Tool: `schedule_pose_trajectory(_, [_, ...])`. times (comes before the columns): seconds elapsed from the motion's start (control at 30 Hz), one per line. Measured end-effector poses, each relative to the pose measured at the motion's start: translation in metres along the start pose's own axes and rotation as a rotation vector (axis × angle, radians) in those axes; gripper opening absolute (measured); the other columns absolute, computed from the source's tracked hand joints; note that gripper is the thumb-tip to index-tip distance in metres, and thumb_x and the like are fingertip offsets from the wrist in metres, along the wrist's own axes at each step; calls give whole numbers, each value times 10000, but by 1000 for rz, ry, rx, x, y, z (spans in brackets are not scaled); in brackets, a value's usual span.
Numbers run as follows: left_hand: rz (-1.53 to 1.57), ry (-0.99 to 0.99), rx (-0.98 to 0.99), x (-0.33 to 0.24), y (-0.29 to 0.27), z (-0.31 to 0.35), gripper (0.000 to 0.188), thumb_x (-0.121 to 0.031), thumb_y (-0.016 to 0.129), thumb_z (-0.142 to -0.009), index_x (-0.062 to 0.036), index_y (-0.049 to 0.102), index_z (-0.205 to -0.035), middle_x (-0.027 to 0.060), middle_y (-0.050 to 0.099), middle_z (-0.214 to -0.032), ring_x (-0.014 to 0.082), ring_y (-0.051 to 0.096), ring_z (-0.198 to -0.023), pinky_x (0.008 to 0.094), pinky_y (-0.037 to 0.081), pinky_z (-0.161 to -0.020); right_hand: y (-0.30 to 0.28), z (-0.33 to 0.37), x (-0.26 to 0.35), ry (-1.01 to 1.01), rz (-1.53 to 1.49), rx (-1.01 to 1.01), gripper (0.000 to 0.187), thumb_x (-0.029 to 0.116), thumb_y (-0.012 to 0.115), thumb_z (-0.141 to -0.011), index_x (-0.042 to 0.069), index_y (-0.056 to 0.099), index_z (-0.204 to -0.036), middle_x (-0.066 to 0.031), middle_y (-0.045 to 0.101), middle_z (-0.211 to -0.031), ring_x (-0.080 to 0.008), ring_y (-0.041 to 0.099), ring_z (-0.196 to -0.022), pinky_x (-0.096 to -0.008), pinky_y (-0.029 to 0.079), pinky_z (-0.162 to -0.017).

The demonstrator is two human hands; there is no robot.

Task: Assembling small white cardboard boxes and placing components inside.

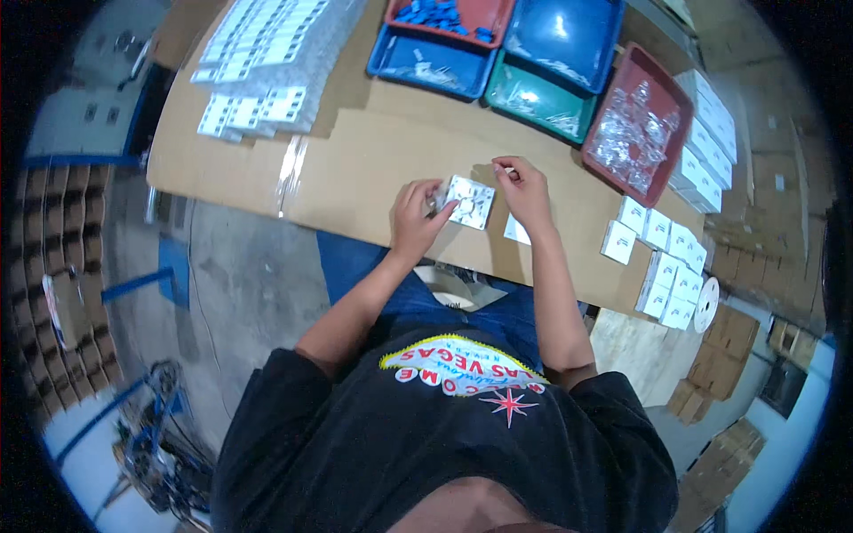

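A small square white box [471, 202] lies on the cardboard-covered table in front of me, with shiny, unclear contents or markings on its upper face. My left hand [418, 218] grips its left edge, the thumb on the near corner and the fingers curled behind. Just right of the box is my right hand [524, 191], its thumb and fingertips pinched together; anything between them is too small to make out. Partly under the right wrist, a white card or lid [515, 231] rests on the table.
Beyond my hands stand a red tray of blue pieces [489, 37], blue trays [382, 64], a green tray [533, 117] and a red tray of clear plastic pieces [593, 147]. Wrapped white boxes [267, 53] are stacked far left; small white boxes [666, 258] sit at right.
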State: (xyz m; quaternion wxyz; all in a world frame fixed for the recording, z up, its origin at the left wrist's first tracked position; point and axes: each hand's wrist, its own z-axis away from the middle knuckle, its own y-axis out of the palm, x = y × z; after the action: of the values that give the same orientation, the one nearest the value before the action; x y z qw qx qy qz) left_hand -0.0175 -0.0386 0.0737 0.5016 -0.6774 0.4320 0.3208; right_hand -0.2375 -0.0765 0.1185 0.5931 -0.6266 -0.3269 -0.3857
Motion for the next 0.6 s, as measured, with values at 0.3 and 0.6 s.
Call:
schedule_pose_trajectory(0.3, [12,8,5,8,4,2,383,-146,882,-792,-29,694,-1104,102,678,-1018,255,660,-902,378,540,-801,-66,-107,-32,-114,350,-131,174,192,679,-930,98,774,-1041,-175,729,-1047,-374,710,-950,-466,560,-835])
schedule_pose_trajectory(0.6, [36,-12,-7,3,5,2,369,-132,880,-792,-19,689,-1087,114,675,-999,269,662,-895,377,542,-795,-22,-160,-56,189,570,-156,220,287,745,-854,107,800,-967,-210,674,-1112,-402,693,-1019,-486,566,-913])
